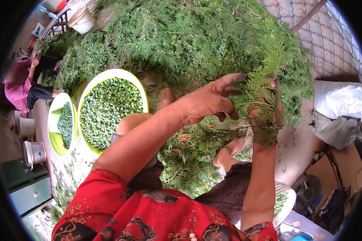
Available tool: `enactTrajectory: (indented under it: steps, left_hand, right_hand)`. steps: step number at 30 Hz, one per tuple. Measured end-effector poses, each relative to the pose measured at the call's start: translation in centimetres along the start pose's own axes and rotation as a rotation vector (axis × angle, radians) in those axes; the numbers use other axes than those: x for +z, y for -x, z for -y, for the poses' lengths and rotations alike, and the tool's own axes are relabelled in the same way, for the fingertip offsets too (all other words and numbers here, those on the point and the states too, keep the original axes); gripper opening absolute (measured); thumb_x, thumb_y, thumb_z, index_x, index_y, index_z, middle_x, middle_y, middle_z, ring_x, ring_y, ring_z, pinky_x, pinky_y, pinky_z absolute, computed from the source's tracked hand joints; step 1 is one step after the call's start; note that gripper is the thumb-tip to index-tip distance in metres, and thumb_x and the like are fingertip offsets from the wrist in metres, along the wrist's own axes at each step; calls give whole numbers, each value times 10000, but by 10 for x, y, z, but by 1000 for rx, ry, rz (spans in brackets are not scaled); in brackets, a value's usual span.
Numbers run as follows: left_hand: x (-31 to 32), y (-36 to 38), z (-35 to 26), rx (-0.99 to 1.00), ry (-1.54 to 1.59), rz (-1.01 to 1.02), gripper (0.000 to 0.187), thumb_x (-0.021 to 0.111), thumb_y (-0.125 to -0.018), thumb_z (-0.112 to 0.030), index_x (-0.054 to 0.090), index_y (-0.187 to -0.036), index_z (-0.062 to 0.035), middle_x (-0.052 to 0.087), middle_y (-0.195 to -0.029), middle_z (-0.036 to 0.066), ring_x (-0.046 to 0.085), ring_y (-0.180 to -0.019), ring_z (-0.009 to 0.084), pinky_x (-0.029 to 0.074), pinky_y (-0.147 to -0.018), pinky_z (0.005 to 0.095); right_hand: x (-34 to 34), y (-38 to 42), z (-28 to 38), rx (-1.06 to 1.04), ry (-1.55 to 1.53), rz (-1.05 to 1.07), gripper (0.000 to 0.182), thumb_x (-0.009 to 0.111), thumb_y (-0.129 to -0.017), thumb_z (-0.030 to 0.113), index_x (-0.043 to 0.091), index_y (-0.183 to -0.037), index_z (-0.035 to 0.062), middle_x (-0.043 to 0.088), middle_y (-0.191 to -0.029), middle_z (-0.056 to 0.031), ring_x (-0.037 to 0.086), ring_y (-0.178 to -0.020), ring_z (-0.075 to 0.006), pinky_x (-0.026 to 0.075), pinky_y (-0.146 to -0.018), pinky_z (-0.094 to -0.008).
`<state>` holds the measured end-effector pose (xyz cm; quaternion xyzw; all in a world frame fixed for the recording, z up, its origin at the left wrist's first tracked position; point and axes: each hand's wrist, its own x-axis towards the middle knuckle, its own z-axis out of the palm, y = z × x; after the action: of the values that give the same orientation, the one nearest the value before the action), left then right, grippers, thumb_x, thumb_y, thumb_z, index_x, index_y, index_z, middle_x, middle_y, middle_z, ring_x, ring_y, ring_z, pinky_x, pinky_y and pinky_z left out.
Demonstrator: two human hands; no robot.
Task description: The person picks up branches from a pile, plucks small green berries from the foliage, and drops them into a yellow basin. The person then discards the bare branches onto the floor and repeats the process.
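My right hand (274,108) is closed around a leafy evergreen sprig (265,84), partly hidden behind its flat green fronds. The sprig stands up out of the grip, and some darker twigs hang off to its left. Just left of it is my left hand (215,98), fingers apart and slightly curled, with the fingertips right at the fronds and nothing seen in them. A large heap of cut evergreen branches (181,36) with small bluish-green cones lies in front of both hands. Left of my left forearm stands a yellow-green basin (145,94) full of picked green cones.
Beside that basin sits a second, tilted yellow-green basin (56,138) with fewer cones. A person in a pink top (18,86) sits at the far left. White buckets (34,152) stand on the left, a white sack (338,98) and flattened cardboard (346,168) on the right.
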<state>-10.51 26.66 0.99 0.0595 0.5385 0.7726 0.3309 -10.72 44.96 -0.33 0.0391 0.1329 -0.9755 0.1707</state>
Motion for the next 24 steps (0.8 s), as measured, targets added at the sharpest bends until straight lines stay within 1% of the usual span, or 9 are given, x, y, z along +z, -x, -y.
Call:
enactTrajectory:
  steps: [1,3,9,12,15,18,21,23,24]
  left_hand:
    - [0,-2,2,3,2,-1,743,547,-759,15,218,-1409,-131,485,-1260,159,613,-783,133,440,-580,224]
    - [-2,-9,8,69,91,-14,697,535,-766,6,258,-1391,-132,595,-1016,89,585,-693,121,410,-536,218]
    - [-7,-15,8,-13,431,-36,573,509,-772,-13,366,-1323,-78,514,-695,-2,458,-538,93,300,-439,201]
    - [-4,-17,9,-23,448,-2,390,602,-797,-34,492,-1169,-74,538,-700,-1,466,-534,80,280,-386,181]
    - [-3,-20,14,-9,401,-65,279,658,-798,-59,540,-1050,-86,544,-694,-5,458,-518,66,273,-366,167]
    - [-5,-19,10,36,342,-116,215,673,-798,-70,553,-976,-87,552,-696,-5,447,-503,53,267,-358,163]
    - [-6,-13,1,66,298,-128,181,684,-793,-83,556,-920,-83,568,-703,-5,429,-481,36,248,-355,162]
    - [-6,-11,-2,49,170,-158,167,690,-794,-109,560,-895,-82,575,-691,-11,419,-471,27,235,-356,161]
    - [-7,-12,-1,47,169,-159,167,690,-794,-109,560,-895,-82,575,-691,-11,419,-471,27,235,-356,161]
  right_hand:
    - [1,0,0,4,-12,-4,301,292,-984,310,456,-937,62,464,-622,-11,357,-321,-64,341,-298,-181]
    - [1,-2,0,111,-129,112,328,280,-985,330,445,-924,53,436,-569,0,349,-306,-67,337,-290,-185]
    - [4,-3,-1,282,-209,401,364,257,-987,358,427,-899,48,395,-499,18,349,-294,-69,319,-288,-195]
    - [13,4,-3,223,-173,342,306,282,-986,363,407,-854,118,446,-664,5,328,-450,-73,300,-399,-220]
    - [26,13,-1,56,184,30,311,315,-978,364,471,-983,96,499,-671,-3,320,-386,-66,291,-360,-215]
    - [26,10,4,-58,677,-178,443,520,-895,385,494,-1184,50,592,-740,11,326,-334,7,238,-308,-164]
    - [13,7,17,2,1053,-231,422,538,-884,371,519,-1147,41,597,-762,14,392,-401,11,245,-319,-156]
    - [-3,9,27,139,703,-95,417,614,-838,340,547,-1114,35,600,-803,20,476,-516,-14,315,-360,-176]
    - [22,10,11,71,940,-353,409,653,-811,318,558,-1093,37,602,-824,13,502,-567,-40,351,-393,-199]
